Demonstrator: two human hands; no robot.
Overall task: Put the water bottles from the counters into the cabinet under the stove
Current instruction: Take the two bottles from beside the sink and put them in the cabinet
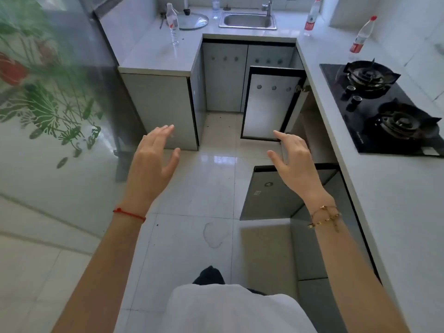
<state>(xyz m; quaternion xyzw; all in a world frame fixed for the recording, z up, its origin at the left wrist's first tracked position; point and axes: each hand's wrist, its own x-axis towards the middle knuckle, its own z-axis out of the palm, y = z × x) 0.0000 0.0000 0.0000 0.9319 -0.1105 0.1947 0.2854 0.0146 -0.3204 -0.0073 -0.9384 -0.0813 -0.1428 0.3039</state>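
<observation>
Several clear water bottles stand on the counters. One bottle [173, 24] is on the left counter, a small bottle [215, 7] is behind the sink, a red-labelled bottle [311, 16] stands right of the sink, and another red-capped bottle [362, 36] is behind the stove [384, 106]. Under the stove, two cabinet doors hang open: the far door [269, 106] and the near door [271, 195]. My left hand [153, 159] and my right hand [293, 162] are held out over the floor, fingers spread, holding nothing.
A steel sink [247, 20] with a tap sits at the back, with a glass lid [192, 20] to its left. A sliding glass door with green plant print [43, 97] fills the left side. White floor tiles [204, 188] run between the counters.
</observation>
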